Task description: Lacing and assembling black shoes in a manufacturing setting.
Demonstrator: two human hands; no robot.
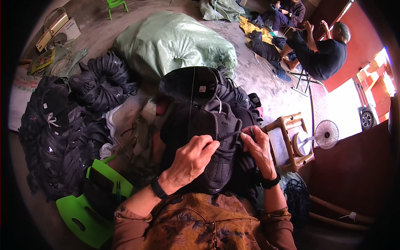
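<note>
A black shoe upper point(217, 162) lies over my lap with its mesh toe toward me and its tongue pointing away. Dark laces cross its front. My left hand point(192, 156) is closed in a pinch at the left side of the lacing. On the other side, my right hand point(257, 146) pinches a black shoelace point(229, 135), which runs taut across the upper between the two hands. Just beyond lie more black shoe uppers point(191, 85), stacked together. Both wrists wear dark bands.
Piles of black uppers point(62, 137) lie to my left, near a green plastic chair point(77, 212). A big pale green sack point(166, 41) sits ahead. A bamboo stool point(287, 143) with a small white fan point(326, 134) stands right. Two people point(323, 54) sit working at the far right.
</note>
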